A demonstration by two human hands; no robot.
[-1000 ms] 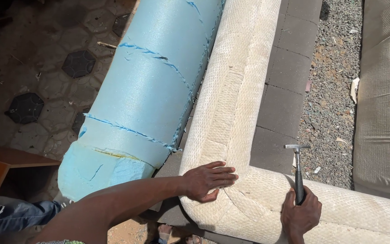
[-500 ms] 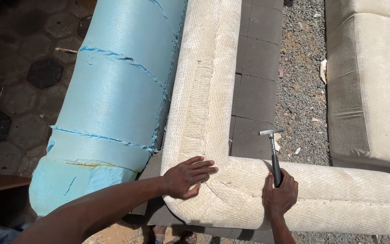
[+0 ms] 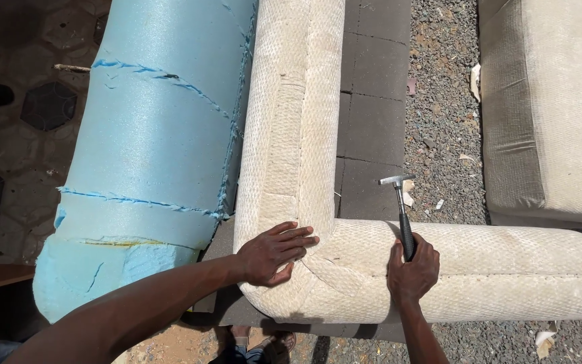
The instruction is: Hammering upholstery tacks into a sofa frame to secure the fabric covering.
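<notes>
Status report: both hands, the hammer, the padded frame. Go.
Left hand flat on the padded frame at its inner corner. Right hand grips the hammer, head up, off the fabric. Blue foam roll alongside, nothing between them.

A small hammer (image 3: pixel 401 212) with a metal head and black grip stands nearly upright. It rises over a cream, textured, padded L-shaped frame (image 3: pixel 291 135), whose corner lies below.

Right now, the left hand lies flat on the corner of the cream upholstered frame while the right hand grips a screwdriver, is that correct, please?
Not quite: the right hand grips a small black-handled hammer, not a screwdriver, as the head view shows. The left hand does lie flat on the corner of the cream upholstered frame.
</notes>
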